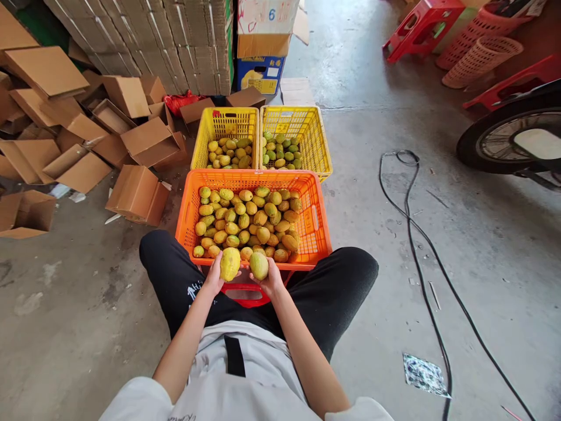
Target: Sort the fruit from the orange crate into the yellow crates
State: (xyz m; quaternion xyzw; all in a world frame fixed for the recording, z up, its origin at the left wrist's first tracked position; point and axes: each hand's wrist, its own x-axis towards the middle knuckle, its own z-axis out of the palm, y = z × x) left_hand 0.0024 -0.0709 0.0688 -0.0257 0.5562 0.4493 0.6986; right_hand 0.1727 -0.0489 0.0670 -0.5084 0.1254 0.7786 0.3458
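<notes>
I sit with an orange crate [315,225] of yellow-green fruits between my knees. My left hand [214,275] is closed around a pale yellow fruit [229,264] just at the crate's near rim. My right hand [272,279] grips a greener fruit [259,265] beside it. The two fruits are held close together, almost touching. Behind the orange crate stand two yellow crates: the left yellow crate [223,124] holds yellower fruits, the right yellow crate [302,126] holds greener ones.
Loose cardboard boxes [135,193] lie scattered at left, with stacked flat cartons [175,41] behind. A black cable [412,234] runs across the concrete floor at right. A vehicle wheel [512,137], red stools [421,26] and pink baskets [480,58] stand far right.
</notes>
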